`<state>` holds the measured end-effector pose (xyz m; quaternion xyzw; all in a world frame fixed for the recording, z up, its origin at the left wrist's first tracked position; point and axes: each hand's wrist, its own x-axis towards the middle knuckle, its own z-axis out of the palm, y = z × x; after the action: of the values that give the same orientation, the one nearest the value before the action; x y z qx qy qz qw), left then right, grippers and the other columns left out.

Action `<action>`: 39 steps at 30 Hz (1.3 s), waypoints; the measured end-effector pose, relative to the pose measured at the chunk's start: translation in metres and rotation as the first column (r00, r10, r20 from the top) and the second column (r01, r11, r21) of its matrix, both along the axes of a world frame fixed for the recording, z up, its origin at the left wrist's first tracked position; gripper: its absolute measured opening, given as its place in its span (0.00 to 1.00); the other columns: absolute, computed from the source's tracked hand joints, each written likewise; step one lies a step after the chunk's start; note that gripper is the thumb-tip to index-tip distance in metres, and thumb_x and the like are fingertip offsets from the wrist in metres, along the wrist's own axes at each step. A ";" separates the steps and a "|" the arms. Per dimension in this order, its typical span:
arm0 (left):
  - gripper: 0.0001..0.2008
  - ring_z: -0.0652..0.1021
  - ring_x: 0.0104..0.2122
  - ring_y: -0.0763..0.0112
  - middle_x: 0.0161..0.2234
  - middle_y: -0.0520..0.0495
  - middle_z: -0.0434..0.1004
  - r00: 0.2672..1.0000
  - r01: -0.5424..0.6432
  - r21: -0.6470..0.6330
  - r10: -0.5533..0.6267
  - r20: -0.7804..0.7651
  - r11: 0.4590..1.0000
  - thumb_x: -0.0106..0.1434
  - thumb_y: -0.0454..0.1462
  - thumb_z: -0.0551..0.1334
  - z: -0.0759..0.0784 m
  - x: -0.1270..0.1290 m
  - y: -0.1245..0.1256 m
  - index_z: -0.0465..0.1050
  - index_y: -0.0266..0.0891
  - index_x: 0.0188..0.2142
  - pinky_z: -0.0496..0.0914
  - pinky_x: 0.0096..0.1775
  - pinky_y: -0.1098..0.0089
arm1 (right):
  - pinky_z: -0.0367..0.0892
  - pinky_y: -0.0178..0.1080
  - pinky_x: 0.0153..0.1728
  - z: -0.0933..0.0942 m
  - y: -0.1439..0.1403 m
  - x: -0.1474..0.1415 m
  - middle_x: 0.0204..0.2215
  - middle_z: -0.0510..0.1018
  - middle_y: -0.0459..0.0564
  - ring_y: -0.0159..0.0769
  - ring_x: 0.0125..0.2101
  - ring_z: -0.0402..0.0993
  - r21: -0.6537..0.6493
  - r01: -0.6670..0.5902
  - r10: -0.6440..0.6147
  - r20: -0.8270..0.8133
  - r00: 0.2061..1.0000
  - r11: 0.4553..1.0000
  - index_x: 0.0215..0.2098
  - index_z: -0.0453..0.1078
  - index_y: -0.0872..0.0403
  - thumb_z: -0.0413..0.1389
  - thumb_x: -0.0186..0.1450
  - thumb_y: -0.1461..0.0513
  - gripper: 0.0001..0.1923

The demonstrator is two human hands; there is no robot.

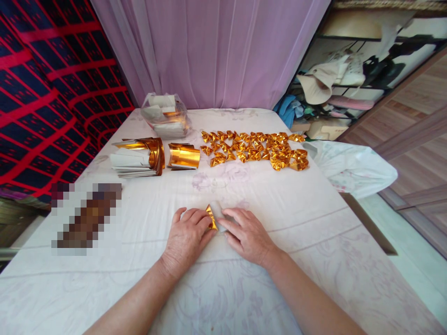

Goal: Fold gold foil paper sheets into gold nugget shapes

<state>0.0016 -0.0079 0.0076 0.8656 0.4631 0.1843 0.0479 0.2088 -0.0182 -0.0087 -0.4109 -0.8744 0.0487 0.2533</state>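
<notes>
Both hands press a small gold paper [212, 217] flat on the bed [314, 260], left hand [186, 237] and right hand [246, 235] meeting over it. Paper sits between the fingertips, pointing away, probably half-folded. Finished gold pieces [258, 148] lie well ahead.

We see soft, even daylight with faint shadows; glare flashes off the gold foil pieces [254, 149] far away, edges bow outward, a left patch is pixelated.

Paper stacks [138, 158] left, folded pieces [256, 149] right, bag [166, 116] behind, all on table [314, 242].
</notes>
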 end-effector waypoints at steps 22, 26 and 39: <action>0.05 0.76 0.49 0.56 0.45 0.46 0.80 0.999 -0.035 -0.026 0.036 0.021 0.999 0.64 0.38 0.62 -0.004 -0.007 0.003 0.74 0.43 0.40 0.58 0.55 0.49 | 0.64 0.41 0.43 -0.003 0.006 -0.011 0.40 0.79 0.48 0.37 0.43 0.70 0.090 -0.020 0.016 0.041 0.999 0.996 0.41 0.74 0.51 0.53 0.70 0.65 0.07; 0.06 0.76 0.50 0.56 0.46 0.46 0.80 0.999 -0.035 -0.038 0.037 0.036 0.999 0.64 0.38 0.62 -0.005 -0.007 0.004 0.74 0.42 0.40 0.57 0.57 0.48 | 0.65 0.42 0.44 -0.006 0.010 -0.008 0.43 0.78 0.49 0.39 0.45 0.69 0.095 -0.010 0.007 0.031 0.999 0.995 0.41 0.74 0.51 0.55 0.69 0.64 0.06; 0.07 0.75 0.51 0.57 0.47 0.47 0.80 0.998 -0.031 -0.077 0.036 0.061 0.997 0.65 0.38 0.61 -0.003 -0.008 0.002 0.74 0.43 0.42 0.58 0.57 0.49 | 0.65 0.43 0.40 -0.002 0.022 -0.020 0.36 0.77 0.49 0.39 0.38 0.71 -0.077 0.044 -0.051 -0.100 0.994 0.996 0.31 0.72 0.52 0.58 0.66 0.64 0.05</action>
<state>-0.0067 -0.0058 0.0042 0.8492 0.4824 0.1941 0.0920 0.1890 0.0038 -0.0110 -0.4378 -0.8479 0.0961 0.2833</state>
